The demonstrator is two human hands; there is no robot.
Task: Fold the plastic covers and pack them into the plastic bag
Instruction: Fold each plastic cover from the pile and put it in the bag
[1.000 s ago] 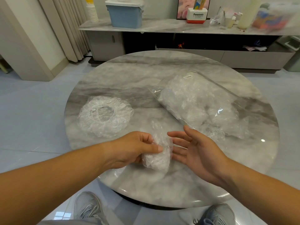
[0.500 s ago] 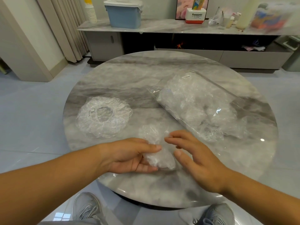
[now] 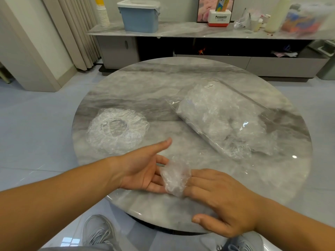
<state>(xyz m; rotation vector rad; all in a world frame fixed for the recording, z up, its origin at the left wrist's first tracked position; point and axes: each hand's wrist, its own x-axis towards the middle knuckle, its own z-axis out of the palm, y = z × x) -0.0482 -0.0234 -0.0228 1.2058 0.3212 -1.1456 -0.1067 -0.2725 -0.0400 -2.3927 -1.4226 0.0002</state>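
Observation:
A small folded clear plastic cover [image 3: 175,178] lies between my two hands near the front edge of the round marble table [image 3: 126,84]. My left hand [image 3: 143,171] lies palm up with straight fingers under the cover's left side, thumb pointing away. My right hand [image 3: 224,200] is palm down with flat fingers touching the cover's right side. A second, unfolded round cover [image 3: 116,129] with an elastic rim lies flat at the table's left. The clear plastic bag [image 3: 223,118], stuffed with several covers, lies diagonally at the right, its open mouth toward my hands.
Behind the table runs a low marble-topped sideboard [image 3: 181,31] with a blue lidded bin [image 3: 139,16], stacked paper cups [image 3: 103,14], a Panasonic box [image 3: 220,18] and bottles. Curtains hang at the far left. My grey shoes [image 3: 98,232] show below the table's front edge.
My left hand let go of the folded cover and opened palm up beneath it. My right hand turned palm down and flattened against the cover's right side.

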